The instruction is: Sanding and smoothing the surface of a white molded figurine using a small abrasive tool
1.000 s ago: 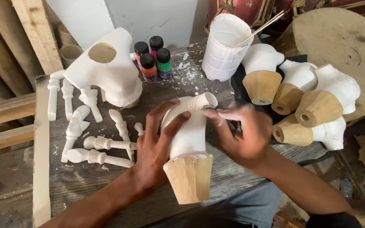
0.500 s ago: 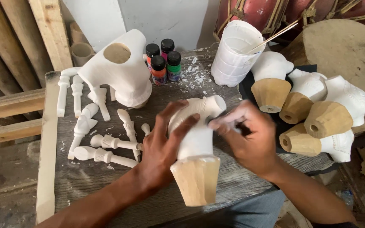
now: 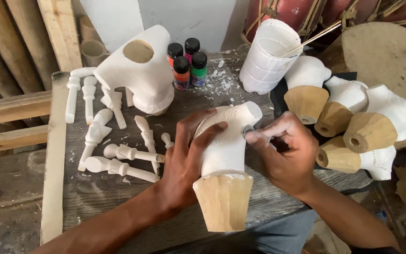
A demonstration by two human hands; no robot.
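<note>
Here, at frame centre, one white-primed carving [image 3: 226, 146] with a bare wooden base is gripped by the left hand [image 3: 189, 155], while the right hand [image 3: 285, 153] pinches something small against its top. At three o'clock lie four similar carvings [image 3: 353, 127]; at twelve, four paint bottles [image 3: 187, 63].

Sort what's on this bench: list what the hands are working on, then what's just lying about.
In hand:
- white-coated carving with bare wood base, gripped by left hand
- right hand, fingertips pressed to its upper end

Lying about:
- four similar carvings
- paint bottles
- white cup
- small white spindles
- large white hollow piece
</note>
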